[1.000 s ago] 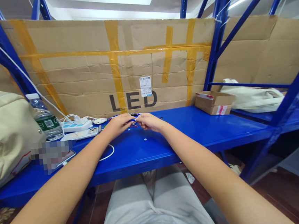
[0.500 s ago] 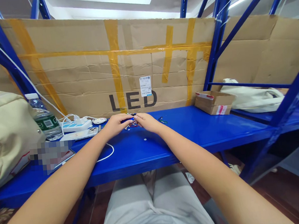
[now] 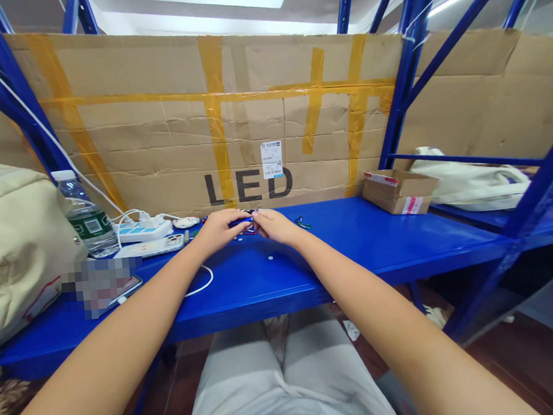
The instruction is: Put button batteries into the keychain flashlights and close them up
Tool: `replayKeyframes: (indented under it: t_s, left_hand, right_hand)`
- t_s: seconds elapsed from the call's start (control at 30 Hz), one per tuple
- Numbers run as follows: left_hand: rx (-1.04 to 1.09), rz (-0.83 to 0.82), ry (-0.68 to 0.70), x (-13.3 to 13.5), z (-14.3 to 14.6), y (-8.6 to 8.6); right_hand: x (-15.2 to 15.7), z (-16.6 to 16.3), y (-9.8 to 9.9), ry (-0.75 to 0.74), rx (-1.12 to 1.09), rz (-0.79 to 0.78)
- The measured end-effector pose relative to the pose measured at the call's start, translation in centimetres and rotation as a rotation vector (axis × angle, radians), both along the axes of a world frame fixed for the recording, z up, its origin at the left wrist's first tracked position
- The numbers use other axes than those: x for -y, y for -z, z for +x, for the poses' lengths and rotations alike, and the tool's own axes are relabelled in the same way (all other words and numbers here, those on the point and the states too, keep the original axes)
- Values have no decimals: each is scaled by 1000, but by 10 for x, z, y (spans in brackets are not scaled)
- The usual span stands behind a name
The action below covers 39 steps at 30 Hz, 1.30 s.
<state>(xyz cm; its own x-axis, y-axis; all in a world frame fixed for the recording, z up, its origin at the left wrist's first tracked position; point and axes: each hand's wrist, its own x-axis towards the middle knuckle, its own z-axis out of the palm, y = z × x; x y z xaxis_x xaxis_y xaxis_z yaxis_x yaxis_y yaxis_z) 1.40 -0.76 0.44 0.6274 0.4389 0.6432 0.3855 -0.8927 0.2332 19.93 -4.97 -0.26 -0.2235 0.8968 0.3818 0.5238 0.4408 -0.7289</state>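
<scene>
My left hand (image 3: 220, 230) and my right hand (image 3: 273, 225) meet over the far middle part of the blue table (image 3: 263, 279). The fingers of both are closed in a pinch, tips almost touching. A small dark piece shows at the fingertips, too small and too hidden to name. Under the hands lie several small coloured metal pieces, among them a red one (image 3: 250, 232), partly covered by the fingers. Just right of my right hand, a small green carabiner-like clip (image 3: 302, 222) rests on the table.
On the left are a beige bag (image 3: 12, 237), a water bottle (image 3: 88, 217), a white power strip (image 3: 143, 230), a phone (image 3: 151, 245) and a white cable (image 3: 203, 285). A small cardboard box (image 3: 398, 193) stands right. A large cardboard sheet (image 3: 165, 152) closes the back.
The view has shifted slightly, moving everything a little to the right. Both hands stay together; a shiny bit seen between the fingertips before no longer shows there.
</scene>
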Motion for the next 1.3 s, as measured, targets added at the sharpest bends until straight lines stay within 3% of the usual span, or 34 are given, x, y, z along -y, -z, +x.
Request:
replayKeyframes:
  t_s: [0.07,0.13,0.3,0.43,0.5,0.6,0.67,0.73,0.9,1.07,1.2,1.3]
  left_hand:
    - [17,-87,-14,0,0,0]
    - [26,-174,-6,-1,0,1]
    - [78,-296,6,-1,0,1]
    - [74,-236,40,0,-1,0]
    - [68,-125,52,1,-2,-2]
    - [59,26,54,2,-1,-3]
    - [39,58,40,1,0,-3]
    - [23,21,11,-1,1,-2]
    - [25,-230,-36,-3,-1,0]
    - [39,-411,-20,-4,-9,-1]
    - [-21,-430,21,-7,-11,1]
    - [-43,-313,43,-8,-9,2]
  right_hand:
    - [-1,2,0,44,176,201]
    - [0,5,0,51,312,298]
    - [6,11,-5,46,500,337]
    - [7,8,-4,50,468,366]
    - [5,4,-1,-10,288,282]
    - [2,-2,2,-100,-16,-3]
    - [0,-3,3,-105,-63,-125]
    - [-1,-2,3,-45,40,-62]
    - [4,6,-2,175,520,266]
    - [11,7,-6,172,877,363]
    - [10,6,-4,113,867,398]
    - [5,4,0,44,619,316]
